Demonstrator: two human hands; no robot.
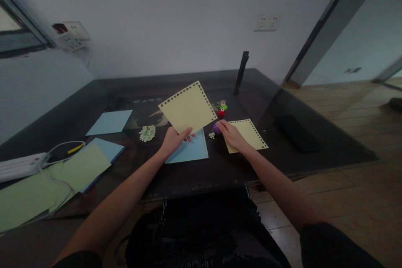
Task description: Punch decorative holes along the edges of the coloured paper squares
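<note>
Lap: dark clothing fills the view at 6 o'clock, against the near table edge.
Table: your dark glossy tabletop ends close behind both wrists; its right edge runs off toward 3 o'clock, wooden floor beyond.
Left hand: your left hand pinches the near corner of a pale yellow square paper sheet with a punched border, held tilted above the table.
Right hand: your right hand rests fingers-down on a small purple craft punch; grip closed or loose, you cannot tell.
Under the right hand: a second yellow sheet punched along two visible edges lies flat at 3 o'clock of the punch.
Below the held sheet: a light blue sheet with one punched edge, flat.
Progress (judged): the held sheet looks bordered on its visible sides; the blue sheet seems partly done; blank sheets remain.
Blanks: plain blue paper and green paper at 9 o'clock.
Scraps: a heap of punched confetti; red and green punches at 12 o'clock.
Open room: bare table past 12 o'clock; a white cable crowds 9 o'clock.
</note>
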